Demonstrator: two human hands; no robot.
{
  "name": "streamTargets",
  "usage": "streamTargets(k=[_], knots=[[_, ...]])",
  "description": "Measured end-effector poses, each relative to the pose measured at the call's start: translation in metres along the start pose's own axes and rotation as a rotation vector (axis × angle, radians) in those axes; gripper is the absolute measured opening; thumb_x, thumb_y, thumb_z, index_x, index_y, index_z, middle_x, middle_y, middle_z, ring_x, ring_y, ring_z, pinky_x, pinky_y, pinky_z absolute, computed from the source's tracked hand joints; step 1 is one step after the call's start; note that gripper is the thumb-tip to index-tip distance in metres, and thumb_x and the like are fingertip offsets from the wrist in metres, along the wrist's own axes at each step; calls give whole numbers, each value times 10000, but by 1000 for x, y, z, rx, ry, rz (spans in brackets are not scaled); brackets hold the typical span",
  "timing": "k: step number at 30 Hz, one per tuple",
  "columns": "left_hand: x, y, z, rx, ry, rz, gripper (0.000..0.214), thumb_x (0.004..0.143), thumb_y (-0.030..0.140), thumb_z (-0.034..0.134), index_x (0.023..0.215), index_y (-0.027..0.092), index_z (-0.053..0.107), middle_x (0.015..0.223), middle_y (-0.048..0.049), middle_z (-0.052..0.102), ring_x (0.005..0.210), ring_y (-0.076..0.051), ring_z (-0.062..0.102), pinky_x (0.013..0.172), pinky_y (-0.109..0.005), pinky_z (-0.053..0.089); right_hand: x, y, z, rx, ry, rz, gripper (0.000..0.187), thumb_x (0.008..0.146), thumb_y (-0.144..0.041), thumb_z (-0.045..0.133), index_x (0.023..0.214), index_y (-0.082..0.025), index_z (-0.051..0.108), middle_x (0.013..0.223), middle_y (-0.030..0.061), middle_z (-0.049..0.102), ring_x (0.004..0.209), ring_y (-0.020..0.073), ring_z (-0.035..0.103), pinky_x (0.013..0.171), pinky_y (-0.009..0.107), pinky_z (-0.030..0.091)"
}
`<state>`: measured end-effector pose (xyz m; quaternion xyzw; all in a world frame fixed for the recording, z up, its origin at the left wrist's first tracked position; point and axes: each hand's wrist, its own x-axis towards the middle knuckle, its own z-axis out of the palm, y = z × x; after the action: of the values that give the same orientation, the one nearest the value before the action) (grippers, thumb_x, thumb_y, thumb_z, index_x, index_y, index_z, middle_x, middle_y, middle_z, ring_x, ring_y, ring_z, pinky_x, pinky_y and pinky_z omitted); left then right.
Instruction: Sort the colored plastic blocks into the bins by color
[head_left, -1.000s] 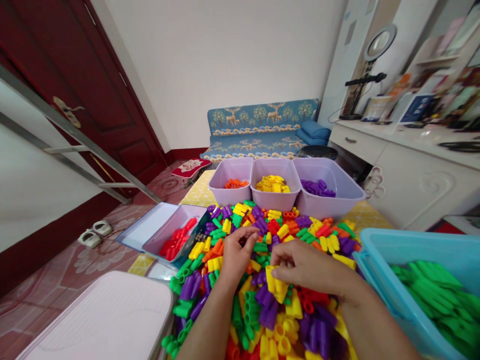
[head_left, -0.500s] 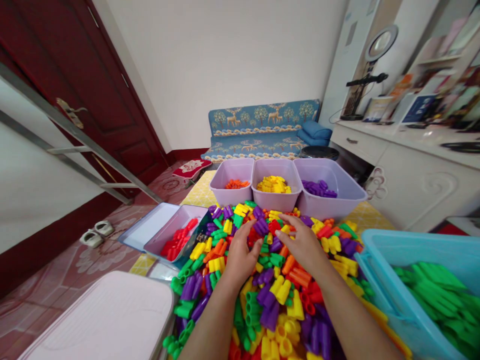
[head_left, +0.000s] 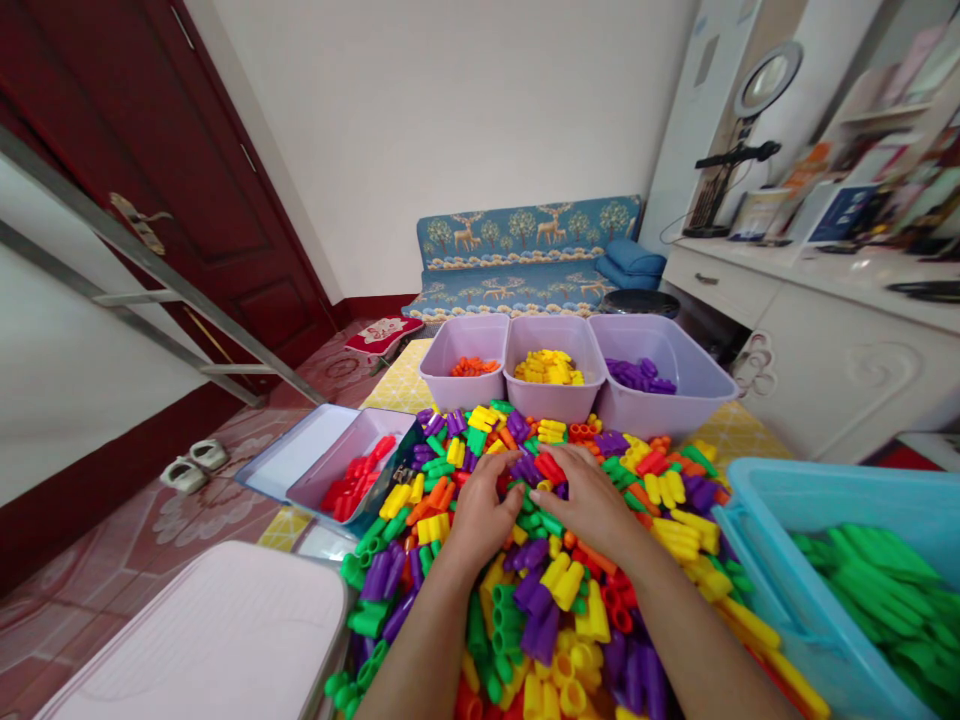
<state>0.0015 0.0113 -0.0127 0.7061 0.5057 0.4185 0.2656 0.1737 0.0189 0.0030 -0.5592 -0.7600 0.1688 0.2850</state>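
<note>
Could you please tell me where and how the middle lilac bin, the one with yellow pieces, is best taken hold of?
Probably grip the middle lilac bin by its near and far rims, coming from above. It stands upright with an open top, and its far rim rises clear of the yellow pieces. The left bin and right bin crowd its other two sides.

A broad heap of plastic pieces [head_left: 562, 580] spreads over the worktop [head_left: 397, 385] in mixed red, orange, yellow, green and purple. Many are hollow, round-tipped tubes joined side by side, some showing open ends. They lie at all angles, overlapping, most on their sides. One red piece [head_left: 550, 467] lies between the left hand [head_left: 482, 505] and right hand [head_left: 592, 505], purple and green pieces close around it.
</note>
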Motion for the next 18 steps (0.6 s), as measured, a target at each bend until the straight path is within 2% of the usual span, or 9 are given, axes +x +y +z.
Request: streamTargets(k=[6, 10, 15, 18], knots=[[2, -1, 0, -127, 16, 34, 484, 700, 14, 549, 1138, 204, 630, 1044, -53, 636, 974, -181, 609, 902, -321, 478, -1, -9, -5, 138, -45, -14, 376, 731, -150, 569, 1094, -217, 639, 1100, 53, 657, 1074, 208, 576, 978, 366, 420], [3, 2, -1, -146, 38, 74, 479, 657, -33, 536, 1050, 207, 672, 997, -36, 652, 948, -167, 611, 889, -299, 476, -2, -13, -8, 161, -78, -30, 338, 708, -97, 559, 1007, -215, 664, 1064, 33, 686, 1054, 209, 591, 964, 368, 416], [2, 5, -2, -146, 72, 6, 373, 672, 35, 634, 1003, 195, 698, 999, -43, 694, 966, -192, 628, 917, -328, 475, 0, -12, -9, 114, -69, -49, 255, 715, -151, 624, 957, -204, 685, 1000, 45, 708, 988, 232, 611, 926, 395, 423], [1, 6, -2, -194, 77, -52, 287, 699, 112, 680, 978, 178, 705, 961, -50, 717, 908, -194, 652, 874, -325, 501, 2, -9, -10, 117, -31, -99, 181, 739, -170, 623, 896, -210, 701, 1007, 47, 702, 995, 222, 604, 930, 382, 422]])
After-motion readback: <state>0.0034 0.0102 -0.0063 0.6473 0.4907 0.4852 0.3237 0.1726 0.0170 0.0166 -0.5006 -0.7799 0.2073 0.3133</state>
